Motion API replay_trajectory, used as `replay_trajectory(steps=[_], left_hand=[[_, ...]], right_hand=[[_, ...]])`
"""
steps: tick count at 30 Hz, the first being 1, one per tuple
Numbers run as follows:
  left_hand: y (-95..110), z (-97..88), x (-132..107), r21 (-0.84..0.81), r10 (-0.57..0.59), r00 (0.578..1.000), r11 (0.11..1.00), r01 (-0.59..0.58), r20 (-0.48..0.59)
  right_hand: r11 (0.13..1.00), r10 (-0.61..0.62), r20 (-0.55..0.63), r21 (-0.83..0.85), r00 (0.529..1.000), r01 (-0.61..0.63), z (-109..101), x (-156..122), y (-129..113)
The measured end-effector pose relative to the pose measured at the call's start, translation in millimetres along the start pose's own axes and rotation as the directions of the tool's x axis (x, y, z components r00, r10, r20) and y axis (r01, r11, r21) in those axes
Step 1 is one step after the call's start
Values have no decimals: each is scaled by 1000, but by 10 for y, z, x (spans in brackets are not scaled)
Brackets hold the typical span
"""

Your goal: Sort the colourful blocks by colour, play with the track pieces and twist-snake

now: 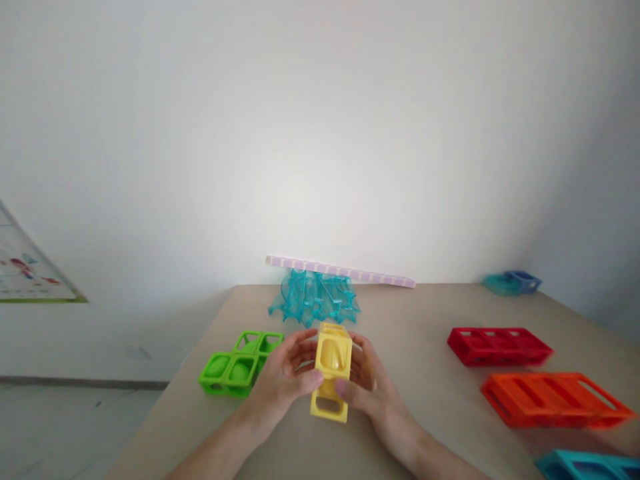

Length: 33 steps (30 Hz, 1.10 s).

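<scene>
Between my two hands is a yellow plastic piece of joined hollow cubes (334, 357), held up in front of me above the table. My left hand (290, 373) grips its left side, thumb on the near face. From the right, my right hand (367, 380) holds it with the thumb pressed low on the same face. The far fingers of both hands are partly hidden behind the piece. Just beyond my left hand lies a green piece of joined hollow cubes (235, 370), its right end covered by that hand.
Clear teal plastic parts (320, 300) lie at the back below a long lilac striped strip (345, 271) by the wall. On the right are red (500, 347), orange (555, 400) and blue (585, 465) pieces. A dark blue item (524, 281) sits at the far right corner.
</scene>
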<state>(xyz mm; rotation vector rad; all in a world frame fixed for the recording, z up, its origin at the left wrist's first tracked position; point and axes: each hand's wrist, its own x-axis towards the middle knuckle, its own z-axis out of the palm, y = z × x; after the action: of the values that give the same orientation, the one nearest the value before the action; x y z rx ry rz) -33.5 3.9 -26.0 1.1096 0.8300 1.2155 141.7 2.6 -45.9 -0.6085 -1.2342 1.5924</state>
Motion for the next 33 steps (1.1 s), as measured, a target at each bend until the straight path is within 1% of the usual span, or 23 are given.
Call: replay_trajectory(steps=[5, 10, 14, 16, 18, 20, 21, 22, 23, 25, 27, 28, 29, 31, 32, 33], left_hand=[[-29, -1, -1, -31, 8, 1000, 999, -7, 19], [-41, -1, -9, -60, 14, 999, 998, -12, 31], [-41, 2, -12, -81, 20, 999, 997, -17, 40], [-39, 9, -17, -62, 20, 999, 998, -18, 41], [-37, 18, -23, -7, 25, 999, 1000, -25, 37], [-45, 24, -27, 39, 27, 998, 999, -29, 58], [-56, 25, -27, 43, 22, 996, 999, -26, 84], [-72, 22, -25, 39, 16, 994, 999, -21, 113], [-92, 17, -21, 30, 9, 991, 999, -13, 133], [-135, -1, -11, 28, -1, 991, 1000, -3, 132], [-164, -21, -3, 67, 3, 996, 998, -9, 92], [-170, -28, -2, 103, 11, 997, 994, -19, 76], [-169, -30, -5, 151, 21, 997, 988, -32, 72], [-155, -23, -21, 257, 38, 995, 965, -61, 95], [-148, -14, -32, 300, 42, 992, 951, -76, 117], [-143, -3, -43, 333, 42, 989, 939, -87, 140]], right_hand=[[1000, 14, -1, 0, 1000, -14, 21, 7, -4], [999, 32, -90, 18, 995, -31, 18, 11, 33], [999, 38, -99, -7, 994, -39, 42, 0, 2], [996, 0, -137, -93, 991, -12, 49, 6, -2], [966, -69, -231, -259, 971, 7, 40, 21, 13], [900, -142, -328, -435, 934, -16, 16, 36, 42], [865, -171, -358, -501, 918, -35, 3, 40, 57], [835, -186, -365, -548, 912, -49, -10, 40, 71], [814, -193, -358, -578, 914, -55, -20, 34, 83], [784, -207, -316, -620, 926, -36, -32, 9, 96], [747, -258, -255, -665, 932, 25, -36, -26, 89], [712, -307, -218, -699, 926, 71, -36, -43, 75], [660, -363, -175, -742, 915, 120, -34, -56, 54], [505, -458, -46, -835, 888, 217, -27, -73, -5], [410, -471, 51, -871, 881, 270, -19, -77, -40], [313, -454, 158, -893, 877, 323, -8, -79, -74]])
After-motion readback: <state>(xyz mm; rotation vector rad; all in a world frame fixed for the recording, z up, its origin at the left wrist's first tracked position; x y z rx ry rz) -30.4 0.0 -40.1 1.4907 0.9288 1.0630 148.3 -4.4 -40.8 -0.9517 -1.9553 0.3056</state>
